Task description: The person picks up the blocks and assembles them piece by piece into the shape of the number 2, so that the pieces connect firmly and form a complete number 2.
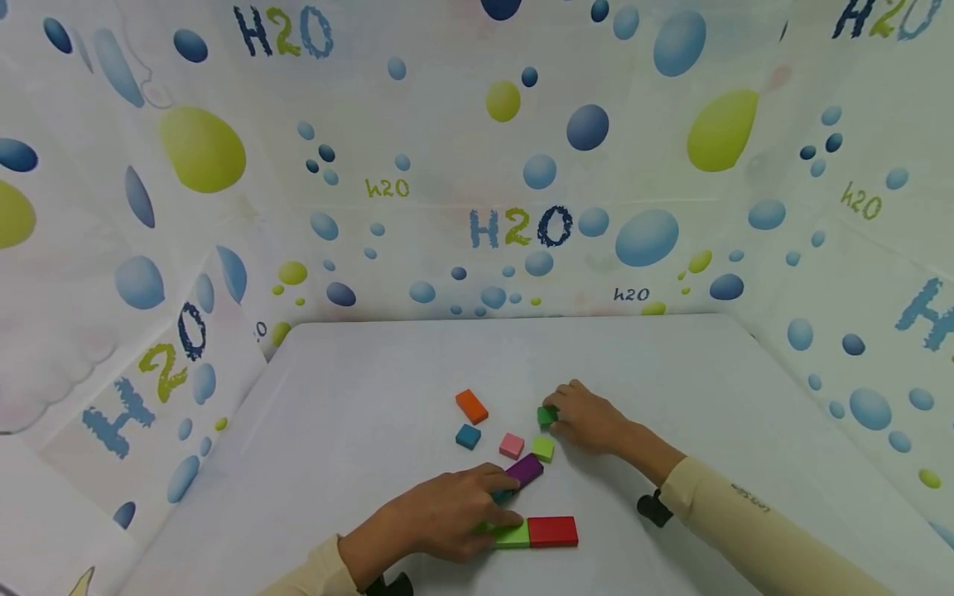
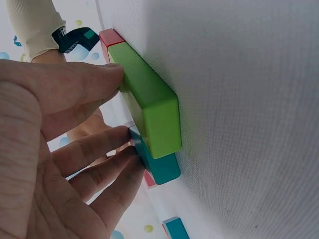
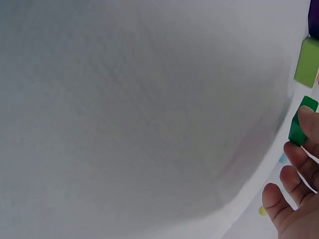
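In the head view, my left hand point(image 1: 455, 509) reaches over a light green block point(image 1: 513, 538) that lies end to end with a red block point(image 1: 553, 531). Its thumb touches the light green block, while the extended fingers touch a teal block point(image 2: 162, 167) just beyond, mostly hidden by the hand in the head view. A purple block point(image 1: 526, 469) lies at the fingertips. Farther right, my right hand point(image 1: 589, 420) pinches a small green block point(image 1: 547, 415) between thumb and fingers. A light green cube point(image 1: 543, 449) is close below it.
A pink cube point(image 1: 511, 445), a blue cube point(image 1: 468, 436) and an orange block point(image 1: 472, 406) lie loose on the white tabletop point(image 1: 358, 397). Patterned sheets point(image 1: 447, 149) printed with drops and H2O stand around the back and sides.
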{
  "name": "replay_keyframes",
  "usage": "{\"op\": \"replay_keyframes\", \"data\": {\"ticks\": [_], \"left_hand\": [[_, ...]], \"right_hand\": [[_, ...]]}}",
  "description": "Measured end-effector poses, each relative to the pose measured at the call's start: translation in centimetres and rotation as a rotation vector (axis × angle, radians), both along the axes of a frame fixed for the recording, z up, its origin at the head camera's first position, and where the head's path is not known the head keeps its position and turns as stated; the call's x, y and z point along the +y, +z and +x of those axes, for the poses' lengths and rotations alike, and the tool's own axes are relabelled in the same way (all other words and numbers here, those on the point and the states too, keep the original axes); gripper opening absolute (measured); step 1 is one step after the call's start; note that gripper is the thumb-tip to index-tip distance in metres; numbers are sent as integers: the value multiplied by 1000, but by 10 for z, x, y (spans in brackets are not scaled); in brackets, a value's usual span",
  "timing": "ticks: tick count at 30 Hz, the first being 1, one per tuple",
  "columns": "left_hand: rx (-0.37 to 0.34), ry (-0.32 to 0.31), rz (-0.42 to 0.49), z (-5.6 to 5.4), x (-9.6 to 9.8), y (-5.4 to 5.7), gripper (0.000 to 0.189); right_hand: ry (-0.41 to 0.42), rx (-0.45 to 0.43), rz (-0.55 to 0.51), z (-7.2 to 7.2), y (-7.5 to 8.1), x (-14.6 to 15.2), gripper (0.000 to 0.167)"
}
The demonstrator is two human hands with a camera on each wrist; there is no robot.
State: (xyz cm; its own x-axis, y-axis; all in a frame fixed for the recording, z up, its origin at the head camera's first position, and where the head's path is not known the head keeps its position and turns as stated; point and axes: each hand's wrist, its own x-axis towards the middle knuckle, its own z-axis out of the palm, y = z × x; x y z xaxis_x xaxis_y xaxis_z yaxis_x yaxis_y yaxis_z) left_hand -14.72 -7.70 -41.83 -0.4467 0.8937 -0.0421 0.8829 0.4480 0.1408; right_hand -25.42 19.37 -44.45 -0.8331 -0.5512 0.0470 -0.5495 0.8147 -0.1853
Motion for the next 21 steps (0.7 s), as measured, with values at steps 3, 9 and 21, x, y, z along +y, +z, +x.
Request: {"op": "replay_keyframes", "data": {"ticks": [3, 9, 21], "left_hand": [[-5, 3, -5, 0, 0, 0, 37], [-2, 10, -15, 1, 0, 2, 36], [14, 10, -11, 1, -1, 1, 36]], "right_hand": [[-25, -45, -59, -4, -1, 4, 33], [-47, -128, -181, -8, 1, 11, 30], [-18, -210, -264, -9, 5, 10, 29]]}}
